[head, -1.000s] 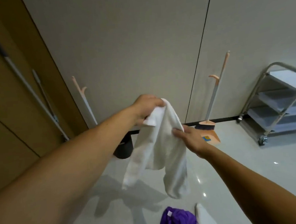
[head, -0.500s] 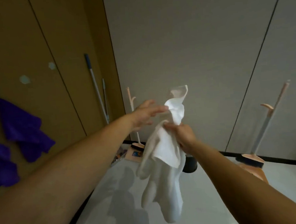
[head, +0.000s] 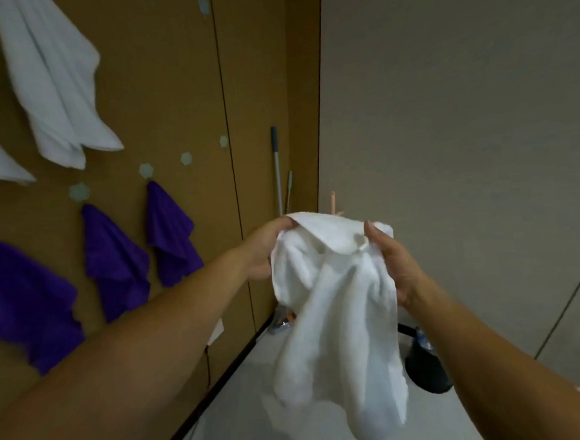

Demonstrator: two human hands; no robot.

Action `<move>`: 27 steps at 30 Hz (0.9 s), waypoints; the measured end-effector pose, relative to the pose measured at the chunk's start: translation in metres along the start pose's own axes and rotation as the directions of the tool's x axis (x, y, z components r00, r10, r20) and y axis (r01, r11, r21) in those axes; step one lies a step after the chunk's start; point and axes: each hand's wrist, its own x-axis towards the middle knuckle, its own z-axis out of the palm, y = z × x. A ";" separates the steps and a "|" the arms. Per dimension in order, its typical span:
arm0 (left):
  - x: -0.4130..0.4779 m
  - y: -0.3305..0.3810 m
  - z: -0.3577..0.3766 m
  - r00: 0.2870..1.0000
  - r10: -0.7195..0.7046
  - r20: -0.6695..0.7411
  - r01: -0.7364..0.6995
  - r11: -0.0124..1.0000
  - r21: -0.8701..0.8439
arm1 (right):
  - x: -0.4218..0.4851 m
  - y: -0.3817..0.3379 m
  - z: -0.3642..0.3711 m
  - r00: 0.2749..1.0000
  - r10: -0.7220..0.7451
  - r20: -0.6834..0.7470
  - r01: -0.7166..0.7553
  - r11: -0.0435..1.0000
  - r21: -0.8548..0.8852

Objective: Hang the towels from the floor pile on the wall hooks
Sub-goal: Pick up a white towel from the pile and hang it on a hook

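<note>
I hold a white towel (head: pixel 336 312) in front of me with both hands; it droops in loose folds toward the floor. My left hand (head: pixel 267 252) grips its upper left edge and my right hand (head: pixel 393 264) pinches the upper right edge. On the brown wall panel to the left, three purple towels (head: pixel 116 259) hang from pale flower-shaped hooks. Two white towels (head: pixel 56 88) hang higher up. Bare hooks (head: pixel 146 170) show on the panel above the purple ones. The floor pile is out of view.
A mop handle (head: pixel 277 169) leans in the corner where the brown panel meets the grey wall (head: pixel 445 106). A black bin (head: pixel 426 368) stands on the pale floor behind the towel. A peach-coloured object edge shows at the bottom right.
My view has swung left and up from the floor toward the brown hook wall. The towel has come up with both hands and is now spread between them.
</note>
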 end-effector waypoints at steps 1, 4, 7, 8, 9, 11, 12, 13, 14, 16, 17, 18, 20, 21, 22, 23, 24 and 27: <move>-0.005 0.012 -0.008 0.999 0.024 -0.049 -0.026 0.999 -0.043 | 0.002 0.006 0.005 1.000 0.018 -0.013 -0.019 0.999 -0.027; -0.018 0.035 -0.021 0.993 0.078 -0.091 -0.093 0.980 -0.175 | 0.006 0.029 0.033 0.998 0.057 -0.005 -0.057 0.983 -0.176; -0.031 0.043 -0.015 0.992 0.124 -0.037 -0.130 0.963 -0.237 | 0.012 0.054 0.070 0.998 0.047 0.045 -0.031 0.956 -0.291; -0.034 0.042 -0.014 0.991 0.135 -0.012 -0.134 0.964 -0.230 | 0.013 0.061 0.082 0.998 0.043 0.037 -0.029 0.948 -0.318; -0.038 0.040 -0.016 0.990 0.139 0.005 -0.134 0.968 -0.211 | 0.015 0.065 0.093 1.000 0.028 0.008 -0.023 0.937 -0.349; -0.047 0.034 -0.026 0.989 0.147 -0.012 -0.147 0.983 -0.110 | 0.020 0.069 0.112 0.995 -0.040 -0.095 0.001 0.923 -0.384; -0.052 0.030 -0.035 0.985 0.165 -0.047 -0.166 0.986 -0.012 | 0.024 0.071 0.118 0.983 -0.083 -0.162 0.018 0.929 -0.369; -0.058 0.022 -0.046 0.976 0.192 -0.098 -0.181 0.977 0.113 | 0.028 0.071 0.123 0.966 -0.122 -0.227 0.041 0.941 -0.336; -0.064 0.014 -0.056 0.966 0.218 -0.142 -0.183 0.957 0.223 | 0.031 0.070 0.127 0.950 -0.148 -0.275 0.063 0.953 -0.297; -0.076 -0.002 -0.073 0.975 0.179 -0.131 -0.129 0.938 0.322 | 0.037 0.070 0.136 0.945 -0.137 -0.297 0.064 0.968 -0.244; -0.081 -0.009 -0.079 0.988 0.128 -0.083 -0.093 0.936 0.339 | 0.039 0.072 0.140 0.953 -0.104 -0.284 0.035 0.971 -0.237; -0.083 -0.015 -0.083 0.994 0.095 -0.056 -0.068 0.926 0.370 | 0.041 0.074 0.144 0.959 -0.069 -0.275 -0.002 0.968 -0.250; -0.082 -0.023 -0.093 0.988 0.107 -0.111 -0.053 0.909 0.412 | 0.045 0.081 0.146 0.956 -0.051 -0.288 -0.051 0.941 -0.335; -0.082 -0.026 -0.100 0.977 0.125 -0.173 -0.048 0.918 0.395 | 0.046 0.084 0.144 0.952 -0.066 -0.298 -0.056 0.923 -0.382; -0.082 -0.028 -0.107 0.961 0.137 -0.241 -0.043 0.932 0.359 | 0.047 0.086 0.140 0.946 -0.079 -0.314 -0.064 0.905 -0.421; -0.081 -0.030 -0.116 0.937 0.152 -0.315 -0.040 0.941 0.336 | 0.046 0.087 0.135 0.938 -0.085 -0.336 -0.082 0.888 -0.453; -0.082 -0.030 -0.124 0.904 0.172 -0.391 -0.031 0.939 0.342 | 0.044 0.088 0.128 0.927 -0.087 -0.365 -0.109 0.868 -0.484; -0.091 -0.028 -0.150 0.792 0.192 -0.579 0.008 0.946 0.325 | 0.035 0.087 0.109 0.883 -0.056 -0.466 -0.241 0.797 -0.554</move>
